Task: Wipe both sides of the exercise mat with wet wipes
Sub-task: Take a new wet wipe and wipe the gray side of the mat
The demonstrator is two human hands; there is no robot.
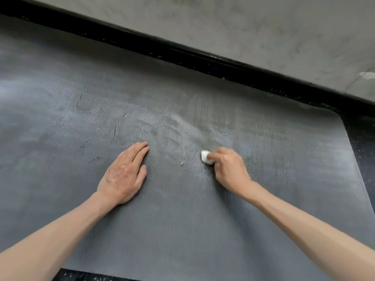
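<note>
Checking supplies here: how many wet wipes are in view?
1. A wadded white wipe is pinched in the right hand, pressed on the mat; the hand covers part of it, so another could be hidden.

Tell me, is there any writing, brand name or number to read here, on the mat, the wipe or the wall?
There is no text to read in this picture.
The exercise mat shows only a wavy ribbed pattern and wet streaks, with no logo.
The wet wipe, pinched by the right hand, is plain white.
The grey wall carries no sign or print.
</note>
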